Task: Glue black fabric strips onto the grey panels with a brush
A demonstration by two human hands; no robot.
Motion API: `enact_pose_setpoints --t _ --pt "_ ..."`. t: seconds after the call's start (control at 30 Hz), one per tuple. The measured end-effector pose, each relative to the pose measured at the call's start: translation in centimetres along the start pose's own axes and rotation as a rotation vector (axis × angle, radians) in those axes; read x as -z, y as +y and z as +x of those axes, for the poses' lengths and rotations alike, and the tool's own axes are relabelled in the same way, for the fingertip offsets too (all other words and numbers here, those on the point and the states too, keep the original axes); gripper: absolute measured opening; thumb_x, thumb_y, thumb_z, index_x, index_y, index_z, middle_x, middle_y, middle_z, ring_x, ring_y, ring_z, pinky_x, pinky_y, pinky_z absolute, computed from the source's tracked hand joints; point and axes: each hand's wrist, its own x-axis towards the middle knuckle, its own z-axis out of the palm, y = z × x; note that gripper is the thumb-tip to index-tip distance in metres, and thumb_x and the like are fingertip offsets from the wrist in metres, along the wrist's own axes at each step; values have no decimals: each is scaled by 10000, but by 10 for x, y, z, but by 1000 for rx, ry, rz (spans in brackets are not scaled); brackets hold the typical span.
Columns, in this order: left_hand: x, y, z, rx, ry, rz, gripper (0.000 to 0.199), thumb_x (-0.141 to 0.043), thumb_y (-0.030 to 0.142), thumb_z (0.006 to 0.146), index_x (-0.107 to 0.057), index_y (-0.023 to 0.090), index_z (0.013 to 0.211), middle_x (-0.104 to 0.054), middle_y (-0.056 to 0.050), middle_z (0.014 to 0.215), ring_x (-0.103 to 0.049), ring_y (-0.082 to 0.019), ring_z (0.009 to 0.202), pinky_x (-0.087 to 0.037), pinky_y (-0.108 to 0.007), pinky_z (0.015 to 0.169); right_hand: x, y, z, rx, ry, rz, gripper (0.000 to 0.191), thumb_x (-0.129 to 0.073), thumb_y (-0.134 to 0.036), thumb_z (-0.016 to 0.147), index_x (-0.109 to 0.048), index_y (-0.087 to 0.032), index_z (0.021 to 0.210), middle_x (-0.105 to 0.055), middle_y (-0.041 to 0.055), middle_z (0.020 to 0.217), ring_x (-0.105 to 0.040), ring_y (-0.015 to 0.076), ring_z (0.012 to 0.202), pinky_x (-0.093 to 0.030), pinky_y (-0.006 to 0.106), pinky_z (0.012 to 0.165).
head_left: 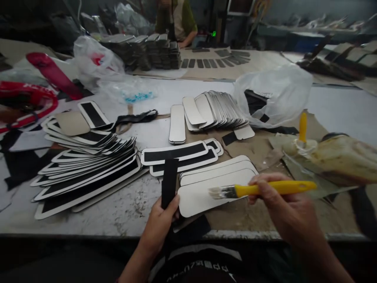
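Left hand (161,219): pinching black strip (169,181) | right hand (281,206): curled round yellow brush (245,191), over white panel (193,202)

The right hand (279,202) hides part of the yellow brush (246,190); the top edge crops a co-worker (179,19).

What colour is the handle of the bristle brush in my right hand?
The long handle is yellow, seen best in the head view.
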Motion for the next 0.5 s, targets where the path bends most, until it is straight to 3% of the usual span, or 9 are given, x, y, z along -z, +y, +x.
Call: enact_pose_setpoints --t 0.07,0.17,0.5 --pt "1 -2 0 5 -8 -25 338 -648 470 737 -556 147 782 -484 37 540 -419 -95 514 -330 -204 482 -32 -7 -10 -77 -135 136 160 -570 -334 863 -610 -184 826 -622 38 758 -620 140 597 -530 253 567" --pt "4 -5 0 10 -33 -50 334 -635 462 757 -555 146 824 -487 38 551 -425 -93 519 -330 -200 483 -57 -9 -14 -146 -185 203 158 -576 -328 860 -595 -176 819 -616 23 749 -615 120 582 -525 226 553" --pt "8 -14 4 -37 -110 -39 287 -567 454 823 -546 167 824 -475 44 570 -424 -92 547 -346 -209 532 -66 -14 -21 -97 -176 174 83 -568 -264 870 -584 -190 837 -600 6 783 -599 102 585 -512 224 573"
